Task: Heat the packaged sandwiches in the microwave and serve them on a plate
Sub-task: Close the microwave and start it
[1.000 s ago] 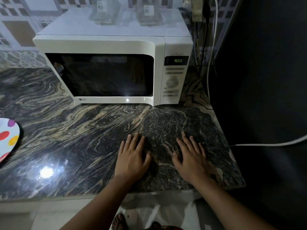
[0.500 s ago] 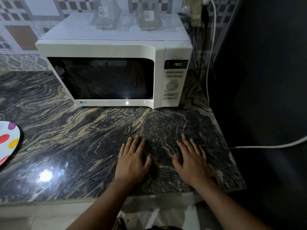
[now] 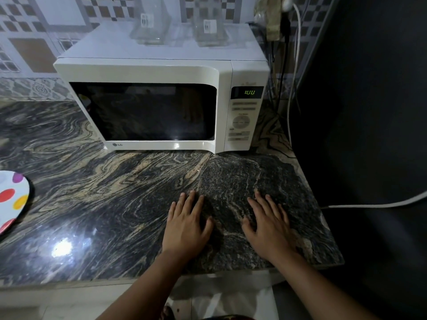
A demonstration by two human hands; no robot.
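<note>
A white microwave [image 3: 226, 72] stands at the back of the marbled counter with its door shut and its window dark. Green digits glow on its display [image 3: 249, 92]. No sandwich is visible; the inside of the oven is too dark to make out. A white plate with coloured dots [image 3: 11, 202] lies at the far left edge of the view, partly cut off. My left hand [image 3: 186, 224] and my right hand [image 3: 269, 224] rest flat on the counter in front of the microwave, fingers spread, holding nothing.
Two clear containers [image 3: 150, 21] stand on top of the microwave. Cables [image 3: 292, 93] hang down the wall to its right, and a white cord [image 3: 374, 205] runs off to the right. The counter [image 3: 104, 192] ends at a dark surface on the right.
The view has tilted upward a little, so the microwave sits lower in the frame. Both hands have stayed flat on the counter.
</note>
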